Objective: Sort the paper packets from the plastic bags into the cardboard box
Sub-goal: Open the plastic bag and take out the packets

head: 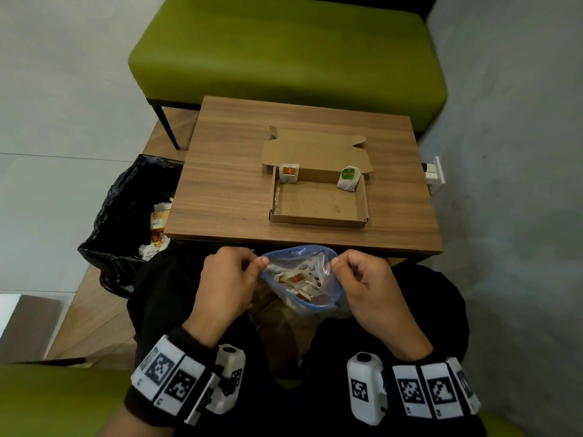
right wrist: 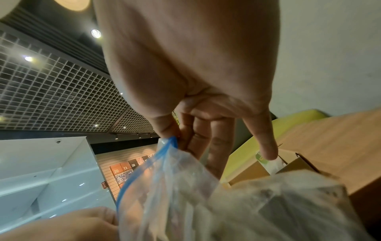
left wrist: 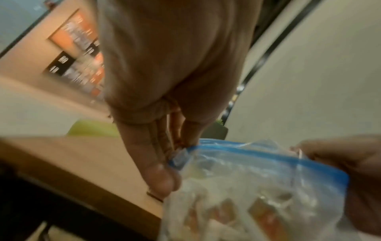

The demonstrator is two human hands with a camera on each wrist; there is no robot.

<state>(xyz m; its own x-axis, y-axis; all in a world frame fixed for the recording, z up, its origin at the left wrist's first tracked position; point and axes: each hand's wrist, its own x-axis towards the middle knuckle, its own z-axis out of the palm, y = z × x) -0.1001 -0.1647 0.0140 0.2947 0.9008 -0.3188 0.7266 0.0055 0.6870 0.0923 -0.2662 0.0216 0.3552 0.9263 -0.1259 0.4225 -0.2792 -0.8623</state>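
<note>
A clear plastic bag (head: 299, 298) with a blue zip rim sits on my lap, its mouth pulled wide, with several white and orange paper packets (head: 299, 280) inside. My left hand (head: 232, 279) pinches the rim's left end (left wrist: 178, 159). My right hand (head: 362, 279) pinches the right end (right wrist: 172, 141). On the wooden table (head: 227, 171) an open cardboard box (head: 318, 201) holds an orange-marked packet (head: 288, 173) in its far left corner and a green-marked packet (head: 348, 178) in its far right corner.
A black-lined bin (head: 126, 216) with wrappers stands left of the table. A green bench (head: 284, 48) stands behind the table, and a grey wall (head: 504, 152) closes the right side. A white socket (head: 437, 173) sits on that wall.
</note>
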